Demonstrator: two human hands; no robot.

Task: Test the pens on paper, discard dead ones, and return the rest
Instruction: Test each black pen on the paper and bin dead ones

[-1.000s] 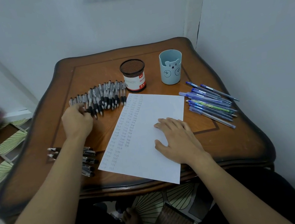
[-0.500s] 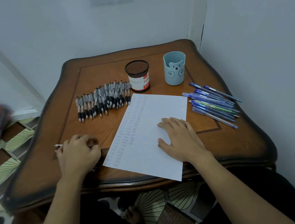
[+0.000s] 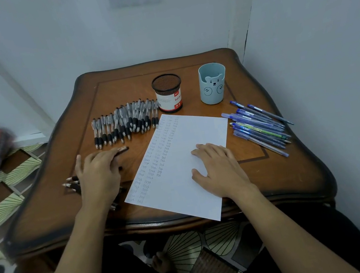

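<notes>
Your left hand (image 3: 99,173) is lying palm down on the left part of the table (image 3: 142,85), fingers stretched forward and close together, the thumb standing out to the left and touching no pen. One dark pen (image 3: 122,149) is lying crosswise under those fingertips, its end sticking out to the right past them. The fingers are resting over it rather than curling round it, though this view is not showing how hard they are pressing. Beneath your palm and wrist a small heap of pens (image 3: 71,182) is sitting near the table's left edge, with tips poking out to the left of the hand and a few ends showing by the wrist, just beside the near left edge of the paper (image 3: 181,133). That sheet is lying tilted in the middle, with columns of small written marks running down its left side. Your right hand (image 3: 217,168) is resting flat on its right half, fingers slightly spread and holding nothing. Just beyond your left fingertips, apart from them, a row of black-grip pens (image 3: 122,122) is stretching toward the mesh cup (image 3: 168,93), which is standing upright beside the bear cup (image 3: 212,83). The blue pens (image 3: 258,125) are lying on the far side of the paper, near your right hand but apart from it.
</notes>
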